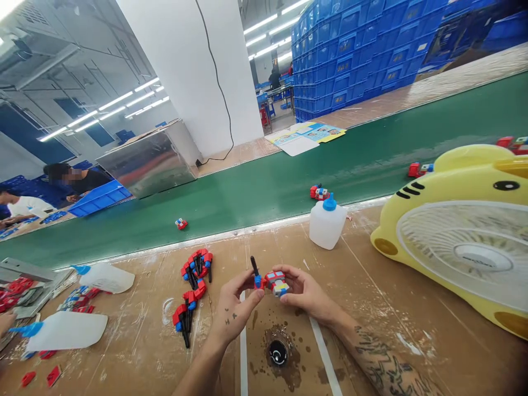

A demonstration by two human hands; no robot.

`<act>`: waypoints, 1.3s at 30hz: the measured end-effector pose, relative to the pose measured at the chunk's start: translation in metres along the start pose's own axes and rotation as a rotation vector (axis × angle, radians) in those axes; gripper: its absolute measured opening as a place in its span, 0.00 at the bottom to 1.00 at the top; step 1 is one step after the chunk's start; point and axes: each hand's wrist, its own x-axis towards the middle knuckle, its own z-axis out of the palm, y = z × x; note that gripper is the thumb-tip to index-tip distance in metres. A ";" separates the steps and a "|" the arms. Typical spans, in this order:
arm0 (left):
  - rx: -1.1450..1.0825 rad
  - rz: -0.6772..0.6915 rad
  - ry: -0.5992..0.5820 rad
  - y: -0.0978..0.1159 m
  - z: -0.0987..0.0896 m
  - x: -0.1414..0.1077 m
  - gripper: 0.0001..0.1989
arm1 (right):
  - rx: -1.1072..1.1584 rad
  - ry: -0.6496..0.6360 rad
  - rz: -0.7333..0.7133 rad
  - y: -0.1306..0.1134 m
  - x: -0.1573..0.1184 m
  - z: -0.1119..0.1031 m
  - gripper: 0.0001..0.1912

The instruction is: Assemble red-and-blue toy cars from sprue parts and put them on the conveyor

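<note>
In front of me, above the cardboard-covered table [355, 341], my two hands hold toy parts close together. My left hand [237, 311] pinches a small red and blue toy arm [258, 280] with a black rod pointing up. The fingers of my right hand [307, 294] are closed around a red, white and blue toy robot body [277, 282]. The arm's inner end is at the body's side; whether it is joined I cannot tell. Left of my hands lies a row of similar toy arms [198, 269] with black rods. Below them sits a small round black dish [278, 353] ringed with wet spots.
A green conveyor belt [247, 192] runs behind, carrying several toy pieces [319, 192]. White squeeze bottles [328, 225] stand or lie around, and a yellow fan [462, 231] takes up the right. Another person's hand [5, 324] shows at the left edge. Blue crates [350, 60] are stacked beyond.
</note>
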 end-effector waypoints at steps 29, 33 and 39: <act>1.012 -0.103 -0.231 0.018 0.041 0.291 0.17 | -1.033 0.462 -0.299 0.000 0.000 -0.004 0.25; 1.076 -0.191 -0.381 0.018 0.054 0.318 0.14 | -1.028 0.454 -0.315 -0.002 0.000 -0.004 0.21; 0.976 -0.130 -0.387 0.016 0.056 0.311 0.27 | -1.069 0.433 -0.301 0.001 0.000 -0.008 0.16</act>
